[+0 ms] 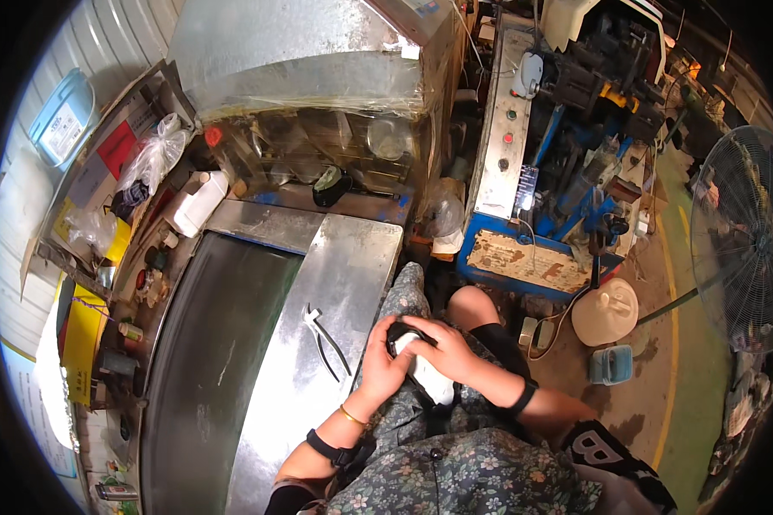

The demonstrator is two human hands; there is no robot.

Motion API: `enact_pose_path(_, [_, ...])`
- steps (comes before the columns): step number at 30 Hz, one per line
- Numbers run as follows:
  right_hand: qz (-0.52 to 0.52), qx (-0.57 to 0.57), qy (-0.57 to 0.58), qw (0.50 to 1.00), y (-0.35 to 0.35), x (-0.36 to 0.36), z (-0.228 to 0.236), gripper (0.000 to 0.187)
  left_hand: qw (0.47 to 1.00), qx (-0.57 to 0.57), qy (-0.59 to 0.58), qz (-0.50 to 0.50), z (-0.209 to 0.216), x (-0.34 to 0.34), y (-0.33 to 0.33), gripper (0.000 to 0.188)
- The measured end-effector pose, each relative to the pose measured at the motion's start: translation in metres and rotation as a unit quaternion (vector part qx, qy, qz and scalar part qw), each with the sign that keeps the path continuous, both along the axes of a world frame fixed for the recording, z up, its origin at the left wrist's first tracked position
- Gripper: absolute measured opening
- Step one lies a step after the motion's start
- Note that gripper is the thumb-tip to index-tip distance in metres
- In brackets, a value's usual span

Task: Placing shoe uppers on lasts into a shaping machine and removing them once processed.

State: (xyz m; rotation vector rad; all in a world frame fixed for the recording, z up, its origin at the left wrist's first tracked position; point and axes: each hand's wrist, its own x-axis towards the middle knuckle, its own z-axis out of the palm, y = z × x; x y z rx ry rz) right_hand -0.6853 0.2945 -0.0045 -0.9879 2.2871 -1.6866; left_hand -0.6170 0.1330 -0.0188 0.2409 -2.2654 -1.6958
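Over my lap I hold a white, elongated piece [431,380] with black material round its far end. It resembles a shoe last with a black upper, but my fingers cover much of it. My left hand [386,360] closes round its left side. My right hand [448,350] grips the far end from the right, its fingers curled over the top. Left of my hands, metal pliers [327,343] with dark handles lie apart on a shiny metal sheet [275,408]. A black, shoe-like item [331,185] sits on the ledge ahead.
A dark conveyor belt [210,322] runs along the left of the metal sheet. A plastic-wrapped metal housing [301,64] stands ahead. To the right are a blue machine [524,262], a cream jug [605,311], a blue tub [611,366] and a large fan [743,240].
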Motion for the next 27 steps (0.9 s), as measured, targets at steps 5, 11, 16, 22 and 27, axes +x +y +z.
enact_pose_path(5, [-0.043,0.099,-0.19,0.976,0.024,0.024,-0.023,0.033,1.0,-0.016,-0.025,-0.005,-0.017,-0.026,-0.029,0.054])
enact_pose_path(11, [0.031,0.052,-0.463,0.884,0.026,0.003,-0.024,0.041,0.901,0.399,-0.168,-0.025,-0.012,-0.017,-0.038,0.043])
enact_pose_path(16, [-0.017,0.087,-0.576,0.812,-0.007,0.016,-0.025,0.073,0.891,0.435,-0.12,-0.057,-0.021,-0.003,-0.03,0.044])
enact_pose_path(22, [0.048,0.372,-0.061,0.925,-0.021,0.005,-0.023,0.05,0.93,0.319,-0.174,-0.054,-0.028,-0.023,-0.033,0.044])
enact_pose_path(27, [0.084,0.327,0.025,0.941,-0.007,0.004,-0.03,0.039,0.928,0.284,-0.216,-0.107,-0.026,-0.033,-0.041,0.05])
